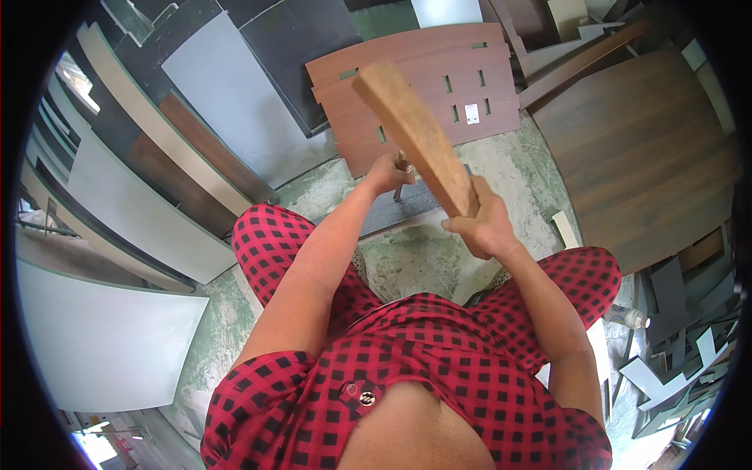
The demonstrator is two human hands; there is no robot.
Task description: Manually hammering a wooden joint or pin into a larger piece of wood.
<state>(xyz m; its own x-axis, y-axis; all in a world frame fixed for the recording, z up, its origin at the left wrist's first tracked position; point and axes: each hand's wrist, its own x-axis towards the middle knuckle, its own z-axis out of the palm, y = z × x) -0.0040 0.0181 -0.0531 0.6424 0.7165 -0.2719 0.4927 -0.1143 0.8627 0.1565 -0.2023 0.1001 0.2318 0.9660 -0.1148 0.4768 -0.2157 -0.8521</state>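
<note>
Slanting across the upper middle of the frame, a thick wooden bar (419, 133), wrapped firmly at its lower end by the right hand (487, 225), probably to leave the longer part free. Just left of it, near the centre, a slim tool (398, 191), pinched toward its top by the left hand (385, 174), likely to steady it while leaving the lower end clear; exact kind too small to tell. Below that, a dark board (419, 205), low between the spread legs (576, 278), presumably for easy reach; cannot tell whether touching the tool. Beyond, at upper middle, a brown slotted panel (415, 94). At left, pale panels (141, 204) on edge, perhaps to save room; at upper right, a wood-grained board (650, 157).
</note>
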